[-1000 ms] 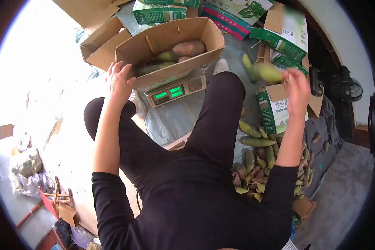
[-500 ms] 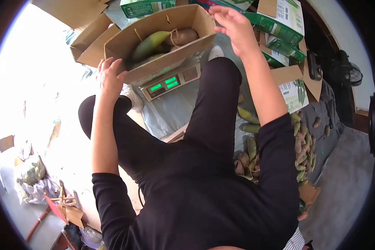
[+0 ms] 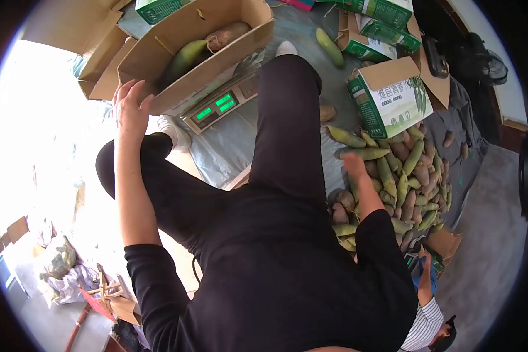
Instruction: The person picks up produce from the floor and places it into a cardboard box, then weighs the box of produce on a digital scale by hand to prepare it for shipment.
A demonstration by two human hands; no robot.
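Note:
My left hand [image 3: 130,111] is at the near left corner of an open cardboard box [image 3: 223,56], thumb and fingers apart, seemingly touching its edge. Inside the box lie a long green radish [image 3: 188,56] and a brownish root vegetable [image 3: 227,36]; its lower left part is in shadow. The box rests on a digital scale [image 3: 215,110] with lit green displays. My right hand [image 3: 355,167] is over the near side of a pile of green radishes [image 3: 387,176] and brown root vegetables [image 3: 421,173]. Its fingers are blurred, and I cannot see anything held.
A printed white-and-green carton [image 3: 393,97] stands beyond the pile, with more cartons [image 3: 387,32] behind. One loose radish [image 3: 330,48] lies on the plastic sheet. A black fan [image 3: 484,61] is at right. Another person [image 3: 428,317] in a striped top is at lower right.
My right hand has left the box's right end and come down to the vegetable pile. My left hand stays at the box corner. The view has shifted right, bringing the other person into sight.

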